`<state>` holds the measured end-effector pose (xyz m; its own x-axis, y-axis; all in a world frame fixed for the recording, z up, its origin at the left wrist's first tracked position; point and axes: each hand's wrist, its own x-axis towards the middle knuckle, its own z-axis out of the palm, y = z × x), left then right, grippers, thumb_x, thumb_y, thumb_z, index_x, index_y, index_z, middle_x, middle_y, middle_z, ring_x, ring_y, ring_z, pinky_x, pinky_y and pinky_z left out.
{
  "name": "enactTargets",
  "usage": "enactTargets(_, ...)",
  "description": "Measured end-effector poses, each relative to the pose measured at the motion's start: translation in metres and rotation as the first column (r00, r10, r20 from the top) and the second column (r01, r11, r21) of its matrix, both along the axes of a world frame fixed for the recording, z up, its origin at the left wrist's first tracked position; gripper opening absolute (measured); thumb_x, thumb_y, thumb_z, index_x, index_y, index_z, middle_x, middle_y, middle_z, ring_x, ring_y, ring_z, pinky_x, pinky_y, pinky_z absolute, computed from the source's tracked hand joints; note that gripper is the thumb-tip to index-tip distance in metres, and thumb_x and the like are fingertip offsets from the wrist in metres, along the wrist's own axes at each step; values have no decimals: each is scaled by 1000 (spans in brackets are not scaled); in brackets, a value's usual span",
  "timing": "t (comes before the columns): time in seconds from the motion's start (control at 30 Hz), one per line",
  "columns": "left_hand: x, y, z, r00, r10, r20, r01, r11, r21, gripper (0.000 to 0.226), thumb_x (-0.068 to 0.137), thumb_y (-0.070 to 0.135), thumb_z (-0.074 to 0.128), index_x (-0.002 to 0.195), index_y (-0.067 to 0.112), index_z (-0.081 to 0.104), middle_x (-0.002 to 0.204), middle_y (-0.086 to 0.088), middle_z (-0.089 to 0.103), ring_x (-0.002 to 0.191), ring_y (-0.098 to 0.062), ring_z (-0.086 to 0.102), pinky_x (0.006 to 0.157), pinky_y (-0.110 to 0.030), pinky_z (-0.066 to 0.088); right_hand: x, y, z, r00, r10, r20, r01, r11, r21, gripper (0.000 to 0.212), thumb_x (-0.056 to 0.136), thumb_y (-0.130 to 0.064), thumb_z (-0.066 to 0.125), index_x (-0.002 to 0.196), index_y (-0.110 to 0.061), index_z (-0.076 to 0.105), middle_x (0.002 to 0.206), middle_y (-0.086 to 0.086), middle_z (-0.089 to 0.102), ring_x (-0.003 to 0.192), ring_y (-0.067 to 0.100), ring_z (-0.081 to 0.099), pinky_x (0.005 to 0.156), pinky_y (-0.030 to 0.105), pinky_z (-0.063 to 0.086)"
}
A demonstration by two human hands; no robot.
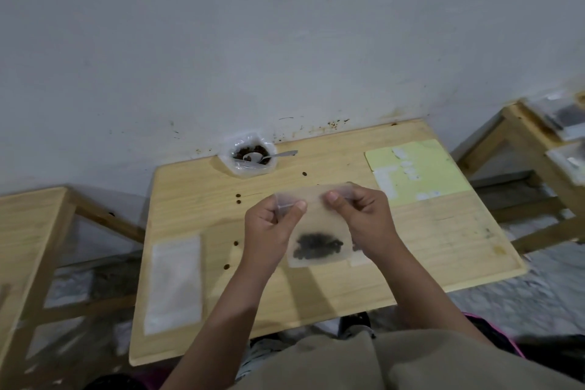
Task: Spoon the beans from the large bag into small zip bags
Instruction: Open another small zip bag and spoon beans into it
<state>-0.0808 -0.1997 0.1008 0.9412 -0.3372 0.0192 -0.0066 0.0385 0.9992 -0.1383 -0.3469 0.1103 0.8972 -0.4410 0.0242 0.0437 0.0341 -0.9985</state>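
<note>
A small clear zip bag (318,225) hangs above the middle of the wooden table (411,247), with a dark clump of beans at its bottom. My left hand (272,222) pinches its top left corner and my right hand (361,215) pinches its top right edge. At the back of the table by the wall stands the large open bag (250,157) of brown beans. A metal spoon (272,156) lies in it, handle pointing right.
A stack of flat empty zip bags (175,282) lies at the table's front left. A pale green sheet (418,169) with white labels lies at the back right. Loose beans (238,198) are scattered mid-table. Other wooden tables stand left and right.
</note>
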Motion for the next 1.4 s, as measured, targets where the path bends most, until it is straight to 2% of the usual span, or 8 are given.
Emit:
enactTargets(0.1,-4,-15,1,994,-92,-58,91,995,-34,6,77,7,66,79,6,71,73,2,73,71,-8,67,67,-19,51,-6,-22,-9,999,-34,-14,33,998,-50,14,79,-23,69,70,-32,74,72,27,59,69,22,55,67,36,45)
enactTargets(0.33,-9,-59,-20,976,82,-201,-82,997,6,9,85,7,64,84,7,72,74,2,72,69,-6,61,65,-19,50,-20,-69,-36,987,38,-156,-37,999,14,36,79,-2,72,105,-23,56,84,10,68,76,26,64,72,34,53)
enactTargets(0.57,-28,-98,-81,942,122,-312,4,927,374,53,80,22,74,127,11,51,100,-3,66,93,-15,63,82,-27,53,-34,-119,-87,946,-76,-314,28,988,-155,31,80,10,60,74,-20,57,80,6,69,72,26,70,67,50,57)
enactTargets(0.73,-52,-116,-103,974,49,-223,53,901,430,98,77,-3,72,149,24,11,130,0,38,112,-15,49,81,-17,50,-29,-130,-118,902,-124,-413,-6,954,-299,16,81,-3,70,79,-18,67,86,2,70,75,19,66,67,13,51)
enactTargets(0.83,-52,-120,-115,995,-70,-74,100,793,601,91,76,8,76,147,25,21,147,0,24,134,-17,32,108,-27,33,-26,-133,-132,872,-90,-482,-92,936,-341,19,78,-8,73,95,-12,69,101,5,67,84,16,63,72,12,49)
enactTargets(0.93,-48,-121,-123,986,-165,-39,145,700,700,80,79,15,75,145,17,30,152,-3,17,142,-17,19,108,-18,21,-23,-134,-136,837,-38,-546,-226,884,-408,35,77,-7,74,110,-8,64,112,9,60,99,22,60,89,31,50)
enactTargets(1.17,-45,-116,-130,987,-154,38,81,694,715,76,88,20,65,148,11,19,155,-4,11,145,-18,11,108,-16,12,-20,-128,-139,812,-73,-579,-318,777,-543,43,77,-5,69,119,-10,59,125,11,45,118,28,45,90,26,41)
enactTargets(1.4,-46,-47,-128,989,-41,139,-52,796,604,61,86,14,65,140,4,39,149,-9,27,138,-7,24,98,-10,38,-7,-80,-119,926,-89,-367,-213,679,-702,30,77,-1,66,107,-7,66,121,15,51,114,35,45,87,37,43)
